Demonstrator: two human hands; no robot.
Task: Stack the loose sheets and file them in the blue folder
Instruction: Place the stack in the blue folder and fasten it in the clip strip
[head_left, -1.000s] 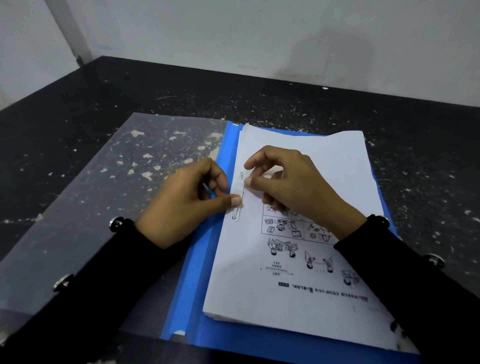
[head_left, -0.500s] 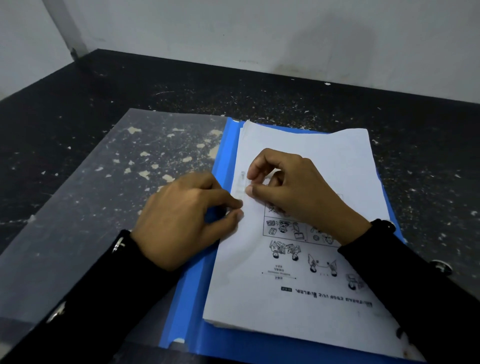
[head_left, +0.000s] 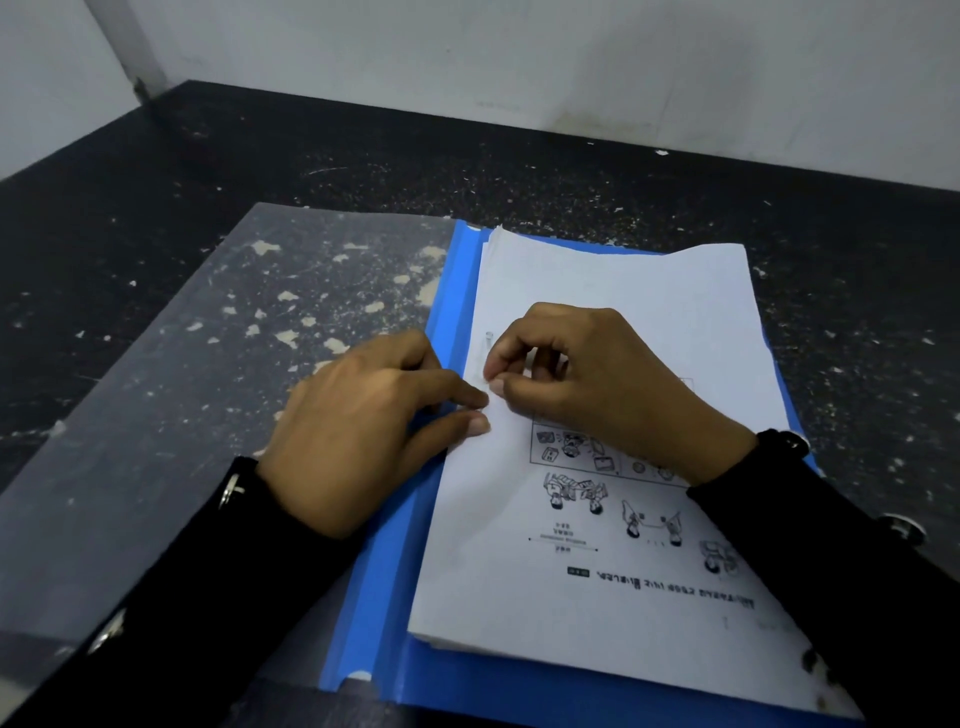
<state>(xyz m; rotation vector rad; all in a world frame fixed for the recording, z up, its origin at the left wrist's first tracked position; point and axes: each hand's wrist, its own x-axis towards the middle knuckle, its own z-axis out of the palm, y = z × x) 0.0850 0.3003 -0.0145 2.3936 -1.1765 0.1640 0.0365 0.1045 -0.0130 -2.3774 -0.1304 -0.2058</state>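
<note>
Both arms wear black long sleeves (head_left: 171, 587) with round silver snap buttons (head_left: 230, 490) near the cuffs.

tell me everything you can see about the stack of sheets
The stack of sheets is white paper, several sheets thick, lying flat on the open blue folder. Its top page shows cartoon drawings and printed lines, upside down to the camera. The left hand touches its left edge; the right hand pinches the small clear fastener there.

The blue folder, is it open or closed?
Open. The blue plastic folder lies flat on the dark table, its clear cover spread to the left, the white paper stack uncovered.
</note>
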